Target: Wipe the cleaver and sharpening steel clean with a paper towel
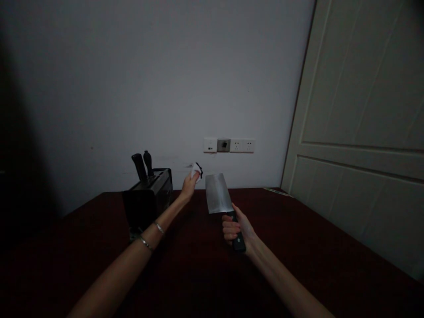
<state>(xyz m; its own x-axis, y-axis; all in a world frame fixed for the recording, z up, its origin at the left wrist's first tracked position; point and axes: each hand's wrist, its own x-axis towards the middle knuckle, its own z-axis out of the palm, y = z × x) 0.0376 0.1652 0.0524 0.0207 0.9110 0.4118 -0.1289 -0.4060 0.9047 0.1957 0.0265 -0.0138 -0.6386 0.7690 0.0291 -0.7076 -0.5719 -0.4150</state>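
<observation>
Gripping a cleaver [218, 194] and a white cloth [194, 168], to the right of the knife block [163, 190]

Held up to the right of the knife block, with the blade tilted up and away and a little toward the block's side. Gripped by the dark handle [239, 244] in the closed right hand [245, 227], with fingers wrapped fully round. Pinched tight in the left hand [188, 187], nearer to the knife block: the white cloth, bunched small, with a dark edge. Near the blade but apart from it; too dim to tell more of the weave or folds.

To handle both well, judging from the blade's shape: treat the side facing the knife block as the likely cutting edge. Bring cloth and steel together from the spine side, away from the block. Fold the cloth thicker over the fingertips first, and stroke from the handle outward, never across the edge. Hold the right wrist firm, and tilt the flat to catch what little light there is.

Further out: two black handles [148, 163] rising from the knife block, a dark red table [198, 274] beneath it, a pale wall [132, 79] behind it, sockets [243, 145] on that wall to its right, and a door [364, 110] farther right.
</observation>
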